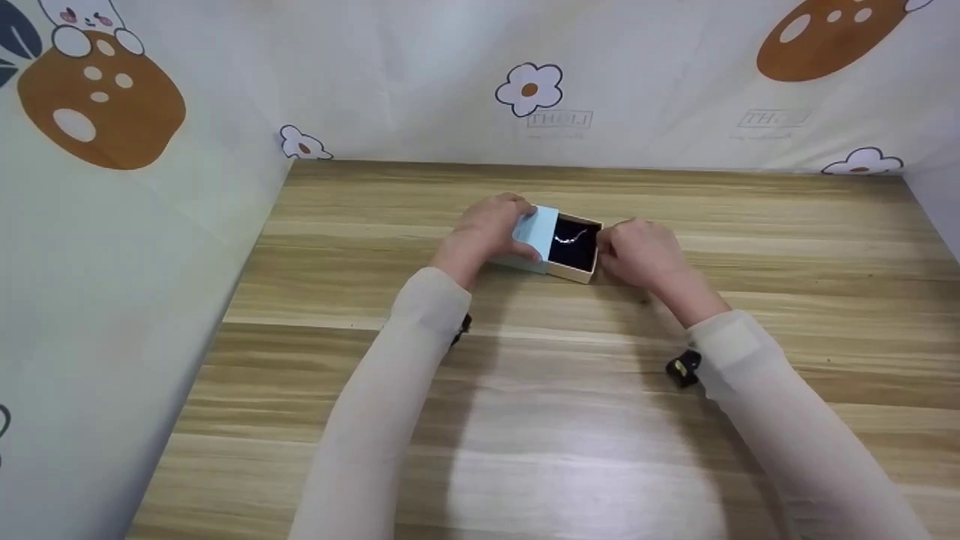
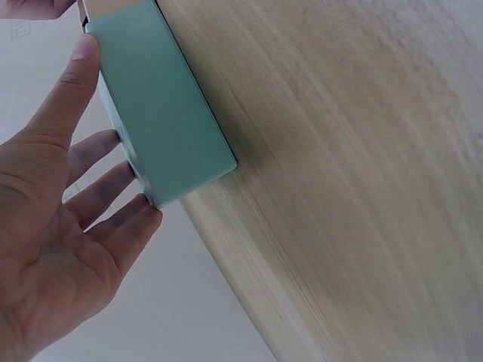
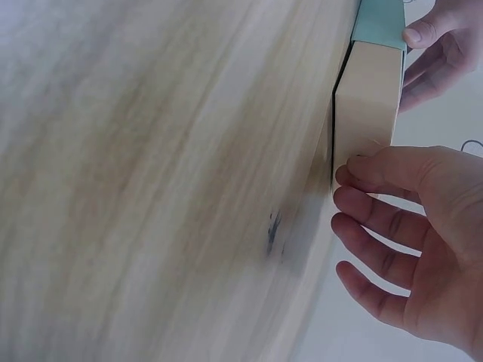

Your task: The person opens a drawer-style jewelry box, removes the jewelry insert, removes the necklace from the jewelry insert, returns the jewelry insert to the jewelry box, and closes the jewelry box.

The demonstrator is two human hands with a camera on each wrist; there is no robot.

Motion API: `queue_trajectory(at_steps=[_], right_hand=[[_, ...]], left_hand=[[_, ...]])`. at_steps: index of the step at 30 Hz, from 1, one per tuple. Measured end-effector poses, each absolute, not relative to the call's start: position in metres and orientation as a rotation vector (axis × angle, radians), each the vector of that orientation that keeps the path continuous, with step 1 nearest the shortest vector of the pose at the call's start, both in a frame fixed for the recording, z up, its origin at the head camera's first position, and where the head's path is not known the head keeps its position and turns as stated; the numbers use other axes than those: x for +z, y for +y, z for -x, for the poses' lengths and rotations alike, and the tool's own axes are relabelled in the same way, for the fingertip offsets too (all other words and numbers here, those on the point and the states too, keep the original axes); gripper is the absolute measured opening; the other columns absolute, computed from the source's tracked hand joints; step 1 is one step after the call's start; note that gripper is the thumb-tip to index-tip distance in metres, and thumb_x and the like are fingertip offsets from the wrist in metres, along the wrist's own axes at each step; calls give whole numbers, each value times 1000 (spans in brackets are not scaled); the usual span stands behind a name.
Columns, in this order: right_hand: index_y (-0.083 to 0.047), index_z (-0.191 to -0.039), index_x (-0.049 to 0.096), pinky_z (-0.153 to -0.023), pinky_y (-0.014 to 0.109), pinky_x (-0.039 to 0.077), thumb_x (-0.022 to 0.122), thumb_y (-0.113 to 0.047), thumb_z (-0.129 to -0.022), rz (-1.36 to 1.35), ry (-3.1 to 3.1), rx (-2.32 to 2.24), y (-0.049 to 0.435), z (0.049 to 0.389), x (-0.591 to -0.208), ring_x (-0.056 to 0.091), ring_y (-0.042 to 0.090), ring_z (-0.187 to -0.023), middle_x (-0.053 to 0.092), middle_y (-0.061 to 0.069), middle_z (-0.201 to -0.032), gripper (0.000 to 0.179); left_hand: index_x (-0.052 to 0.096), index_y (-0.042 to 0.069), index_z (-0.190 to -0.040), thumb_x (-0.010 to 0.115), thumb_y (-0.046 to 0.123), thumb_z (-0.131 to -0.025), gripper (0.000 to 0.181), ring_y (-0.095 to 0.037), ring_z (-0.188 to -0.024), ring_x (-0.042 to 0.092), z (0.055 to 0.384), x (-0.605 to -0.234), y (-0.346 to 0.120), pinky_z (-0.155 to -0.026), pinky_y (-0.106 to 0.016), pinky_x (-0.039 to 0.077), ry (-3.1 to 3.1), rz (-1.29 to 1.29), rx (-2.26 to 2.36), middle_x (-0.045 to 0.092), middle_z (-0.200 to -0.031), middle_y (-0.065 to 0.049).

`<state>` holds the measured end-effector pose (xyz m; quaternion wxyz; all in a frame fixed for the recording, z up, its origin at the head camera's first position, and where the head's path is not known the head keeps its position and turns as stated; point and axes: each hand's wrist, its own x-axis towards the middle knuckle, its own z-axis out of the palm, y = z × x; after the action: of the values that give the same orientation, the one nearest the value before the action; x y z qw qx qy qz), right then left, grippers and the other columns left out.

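Note:
A small drawer-style jewelry box lies on the table, its light blue sleeve partly slid off a cream inner tray. On the tray's dark lining rests a thin silver chain. My left hand holds the sleeve across its width, thumb on the near side and fingers on the far side; the left wrist view shows the sleeve in a greenish tint. At the tray's right end, my right hand pinches the edge between thumb and index finger, and its other fingers are loosely bent beside it.
The wood-grain table reaches back to a pale wall covering printed with fruit and flowers. A similar covering borders the left side. A small black device sits beneath the right sleeve cuff.

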<state>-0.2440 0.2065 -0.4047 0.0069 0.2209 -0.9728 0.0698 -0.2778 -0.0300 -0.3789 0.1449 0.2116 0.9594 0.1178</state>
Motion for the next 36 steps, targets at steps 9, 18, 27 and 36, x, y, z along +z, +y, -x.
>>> queue_trajectory(at_steps=[9, 18, 27, 36], right_hand=[[-8, -82, 69, -59, 49, 53, 61, -10, -86, -683, -3071, 218, 209, 243, -403, 61, 28, -71, 70, 11, -79, 10], [-10, -74, 64, -56, 49, 50, 61, -9, -83, -695, -3044, 219, 210, 242, -404, 56, 26, -67, 65, 9, -72, 10], [-11, -74, 63, -54, 46, 47, 62, -9, -83, -690, -3055, 232, 212, 240, -402, 55, 26, -67, 64, 8, -72, 10], [-11, -75, 63, -55, 45, 47, 62, -10, -85, -692, -3072, 247, 213, 239, -401, 55, 25, -67, 64, 8, -72, 11]], left_hand=[[48, 14, -148, 82, 46, -79, 82, -29, -141, 43, 279, -379, -29, -118, -41, 36, 2762, -601, 335, 44, -155, -8], [50, 13, -146, 83, 44, -79, 81, -28, -141, 44, 277, -379, -30, -117, -40, 37, 2775, -615, 343, 45, -154, -8], [52, 13, -145, 83, 44, -79, 80, -27, -140, 45, 275, -378, -30, -116, -39, 38, 2783, -620, 354, 46, -153, -8], [51, 14, -145, 83, 43, -79, 79, -27, -141, 44, 275, -377, -30, -117, -41, 37, 2778, -598, 370, 46, -153, -7]])
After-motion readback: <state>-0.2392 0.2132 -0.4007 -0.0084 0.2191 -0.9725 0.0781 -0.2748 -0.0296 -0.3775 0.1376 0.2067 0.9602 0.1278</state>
